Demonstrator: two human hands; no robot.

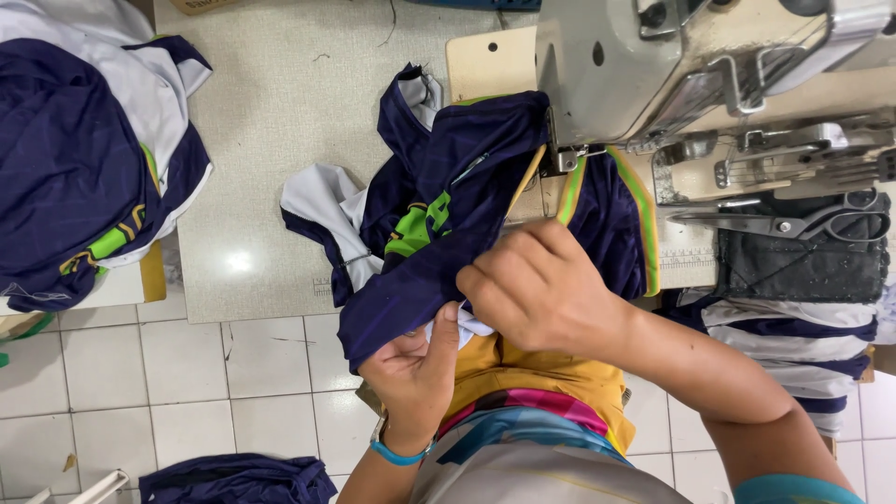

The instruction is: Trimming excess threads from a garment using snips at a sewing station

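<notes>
Navy jersey (448,215) runs lengthwise from my hands up to the sewing machine (672,65), hem end nearest me; my left hand (415,359) pinches its edge, right hand (541,285) closed over the fold just above

1. Directly beyond the grip, the sewing machine head (691,65) and its presser foot (571,157) block the way forward.
2. To the right of the grip, scissors (793,224) and a dark cloth pad (803,266) lie in the path.
3. Left of the grip, bare grey tabletop (280,112) is open.
4. Far left, a heap of navy and white garments (84,159) fills the edge.
5. Below the grip, the person's lap closes the space.
</notes>
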